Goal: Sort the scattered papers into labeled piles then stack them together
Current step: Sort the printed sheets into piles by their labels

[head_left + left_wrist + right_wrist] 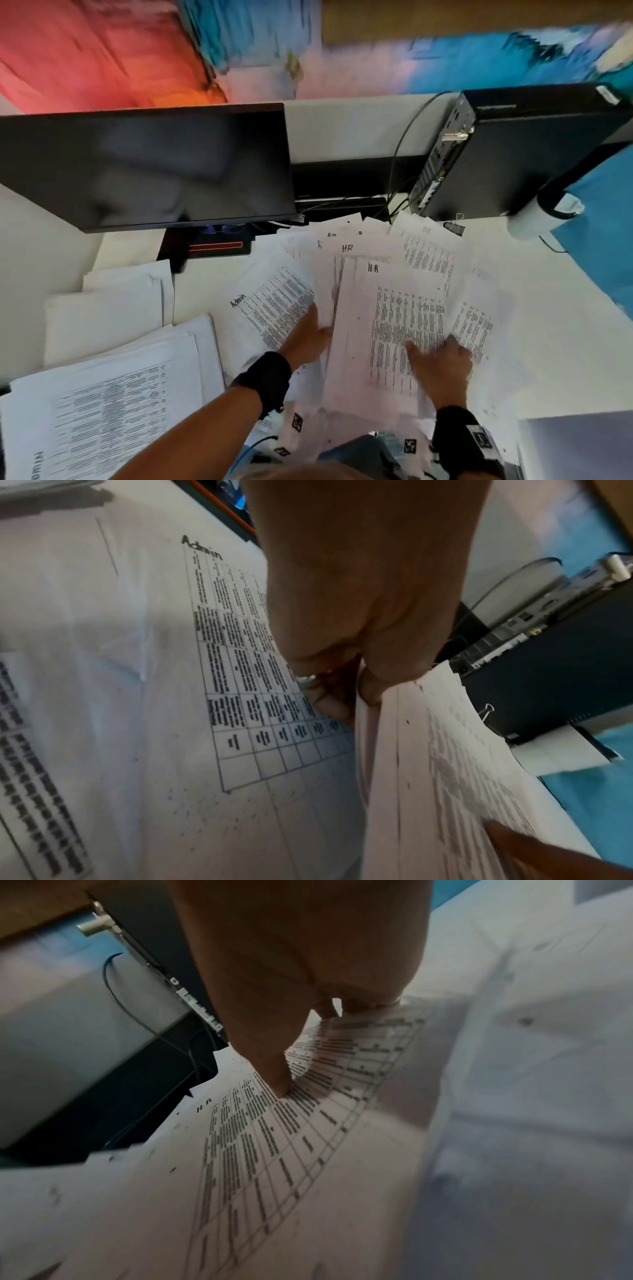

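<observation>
White tabletop (534,308) strewn with printed sheets under a dark monitor (147,168). Left hand (306,337) clamped on the edge of the HR sheets (383,308), thumb on top, fingers (329,704) beneath. Right hand (442,363) flat and spread, thumb (274,1069) pressing the same sheets. Left of the left hand, touching it: Admin sheet (270,308). Farther left: sorted piles (113,377). Beyond the right hand: black computer case (513,154).

White papers (394,342) with black printed tables; black monitor (147,168); black wrist straps (270,377); blue cloth (596,253).
</observation>
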The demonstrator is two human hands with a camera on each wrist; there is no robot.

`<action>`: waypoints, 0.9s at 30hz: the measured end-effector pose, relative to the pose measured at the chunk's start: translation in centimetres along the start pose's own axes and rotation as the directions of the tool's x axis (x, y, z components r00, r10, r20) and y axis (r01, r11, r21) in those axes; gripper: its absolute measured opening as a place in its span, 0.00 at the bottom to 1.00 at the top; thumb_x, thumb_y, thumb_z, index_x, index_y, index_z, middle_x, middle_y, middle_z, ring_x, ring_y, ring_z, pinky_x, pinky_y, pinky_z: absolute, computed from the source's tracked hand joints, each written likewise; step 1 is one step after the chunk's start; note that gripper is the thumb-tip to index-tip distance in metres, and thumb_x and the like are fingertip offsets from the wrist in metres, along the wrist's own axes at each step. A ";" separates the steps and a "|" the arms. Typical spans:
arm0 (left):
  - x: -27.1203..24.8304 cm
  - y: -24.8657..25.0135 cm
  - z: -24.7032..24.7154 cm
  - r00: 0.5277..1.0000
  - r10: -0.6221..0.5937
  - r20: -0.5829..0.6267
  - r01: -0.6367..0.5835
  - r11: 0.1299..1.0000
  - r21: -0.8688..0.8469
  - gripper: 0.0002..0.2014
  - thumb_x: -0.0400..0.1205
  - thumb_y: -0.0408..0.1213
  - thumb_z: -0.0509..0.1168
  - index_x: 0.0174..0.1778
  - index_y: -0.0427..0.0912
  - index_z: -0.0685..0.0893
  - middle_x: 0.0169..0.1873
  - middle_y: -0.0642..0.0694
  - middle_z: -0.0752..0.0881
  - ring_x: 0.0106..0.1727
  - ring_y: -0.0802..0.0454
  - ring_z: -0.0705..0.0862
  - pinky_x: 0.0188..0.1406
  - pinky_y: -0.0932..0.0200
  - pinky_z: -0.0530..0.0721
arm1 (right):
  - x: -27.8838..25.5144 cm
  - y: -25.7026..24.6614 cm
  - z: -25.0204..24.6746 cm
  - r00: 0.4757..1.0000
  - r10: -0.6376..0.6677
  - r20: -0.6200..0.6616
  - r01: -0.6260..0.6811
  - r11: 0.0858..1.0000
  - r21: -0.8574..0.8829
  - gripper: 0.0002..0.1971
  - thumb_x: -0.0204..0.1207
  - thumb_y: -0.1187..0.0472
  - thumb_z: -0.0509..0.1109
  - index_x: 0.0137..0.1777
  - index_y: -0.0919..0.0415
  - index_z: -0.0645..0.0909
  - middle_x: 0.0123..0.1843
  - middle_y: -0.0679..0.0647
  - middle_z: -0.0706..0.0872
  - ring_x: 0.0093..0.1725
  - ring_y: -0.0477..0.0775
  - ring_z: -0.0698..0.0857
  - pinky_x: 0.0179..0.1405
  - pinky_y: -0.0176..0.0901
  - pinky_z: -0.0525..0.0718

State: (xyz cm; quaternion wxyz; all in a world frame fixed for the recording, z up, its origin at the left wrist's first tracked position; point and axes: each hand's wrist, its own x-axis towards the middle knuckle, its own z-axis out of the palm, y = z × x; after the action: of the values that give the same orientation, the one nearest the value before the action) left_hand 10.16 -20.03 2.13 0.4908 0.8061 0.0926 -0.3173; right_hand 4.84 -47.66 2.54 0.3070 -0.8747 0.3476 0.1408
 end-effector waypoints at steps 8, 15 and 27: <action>-1.2 1.1 1.1 0.997 0.018 0.076 -0.006 0.987 -0.158 0.22 0.89 0.64 0.56 0.54 0.47 0.80 0.43 0.48 0.83 0.47 0.49 0.80 0.54 0.48 0.82 | 0.4 -0.8 0.6 0.985 -0.127 0.112 0.127 0.992 0.008 0.45 0.59 0.30 0.86 0.66 0.59 0.77 0.63 0.61 0.83 0.61 0.63 0.84 0.60 0.63 0.89; 0.4 -0.3 0.8 0.999 0.051 -0.014 -0.052 0.999 -0.016 0.18 0.86 0.40 0.69 0.72 0.47 0.78 0.60 0.44 0.92 0.56 0.48 0.92 0.66 0.34 0.89 | 3.8 -1.1 -2.6 0.989 -0.120 0.085 0.081 0.926 0.370 0.49 0.67 0.34 0.86 0.81 0.59 0.71 0.71 0.51 0.85 0.67 0.58 0.86 0.73 0.59 0.82; 1.0 1.5 0.8 0.993 0.122 -0.006 -0.120 0.985 0.125 0.12 0.88 0.46 0.68 0.64 0.46 0.85 0.54 0.48 0.87 0.53 0.50 0.86 0.56 0.53 0.84 | 5.1 -1.1 -3.5 0.954 -0.203 0.222 0.074 0.873 0.483 0.18 0.80 0.66 0.79 0.69 0.61 0.83 0.57 0.55 0.92 0.53 0.51 0.90 0.44 0.39 0.83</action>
State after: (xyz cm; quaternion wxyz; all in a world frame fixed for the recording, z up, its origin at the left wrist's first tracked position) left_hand 11.27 -21.62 2.34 0.4573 0.8415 0.0270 -0.2865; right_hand 9.37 -51.86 3.39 0.5625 -0.7703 0.2628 0.1459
